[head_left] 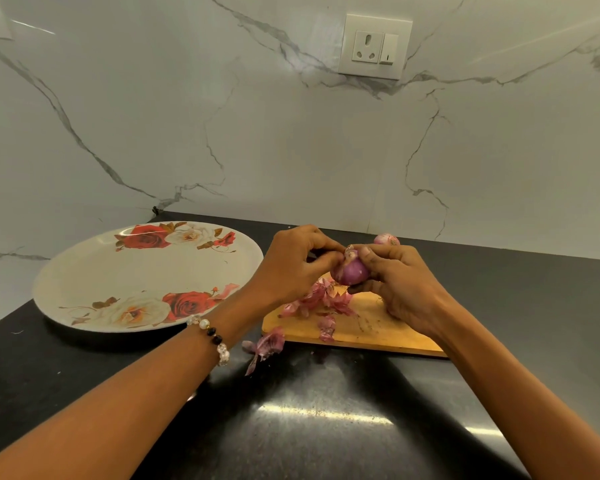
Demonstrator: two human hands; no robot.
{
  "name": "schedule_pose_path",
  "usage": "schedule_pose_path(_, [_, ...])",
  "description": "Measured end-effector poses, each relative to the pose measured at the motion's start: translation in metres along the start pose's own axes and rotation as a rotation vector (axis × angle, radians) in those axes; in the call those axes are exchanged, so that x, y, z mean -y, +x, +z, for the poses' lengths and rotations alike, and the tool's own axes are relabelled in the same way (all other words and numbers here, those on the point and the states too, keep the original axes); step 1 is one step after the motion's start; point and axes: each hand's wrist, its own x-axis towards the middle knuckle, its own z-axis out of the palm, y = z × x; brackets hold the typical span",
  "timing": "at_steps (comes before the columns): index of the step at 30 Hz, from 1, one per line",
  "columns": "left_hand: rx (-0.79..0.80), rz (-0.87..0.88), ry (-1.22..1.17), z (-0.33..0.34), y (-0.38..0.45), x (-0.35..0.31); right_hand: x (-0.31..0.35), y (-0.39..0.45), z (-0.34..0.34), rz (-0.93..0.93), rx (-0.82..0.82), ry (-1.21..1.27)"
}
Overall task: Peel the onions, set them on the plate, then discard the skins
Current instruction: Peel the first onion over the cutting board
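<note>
In the head view, the right hand (400,285) grips a purple onion (350,271) above the cutting board (378,332), while the left hand (297,263) pinches at its top end with curled fingers. The hands hide part of the onion. A second onion (387,239) peeks out behind them. Skins (317,299) litter the board and the dark counter (309,420); the floral plate (146,271) sits at left.
</note>
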Motion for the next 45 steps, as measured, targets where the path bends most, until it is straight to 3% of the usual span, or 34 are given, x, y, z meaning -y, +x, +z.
schedule_pose_path(7, [-0.067, -0.088, -0.046, -0.004, -0.001, 0.002, -0.003, 0.001, -0.001, -0.054, 0.069, -0.127])
schedule_pose_path(16, [-0.079, 0.058, 0.152, 0.004, -0.002, 0.004, -0.002, -0.001, 0.003, -0.091, 0.057, -0.140])
schedule_pose_path(32, [0.081, -0.122, -0.069, 0.003, -0.002, 0.001, 0.003, -0.002, -0.004, -0.055, 0.040, -0.121])
schedule_pose_path(38, [0.053, -0.195, -0.188, 0.002, -0.003, 0.002, 0.005, -0.003, -0.003, -0.067, 0.020, -0.125])
schedule_pose_path(45, [-0.040, -0.164, -0.091, 0.002, -0.003, 0.002, 0.002, -0.004, -0.001, -0.104, 0.011, -0.231])
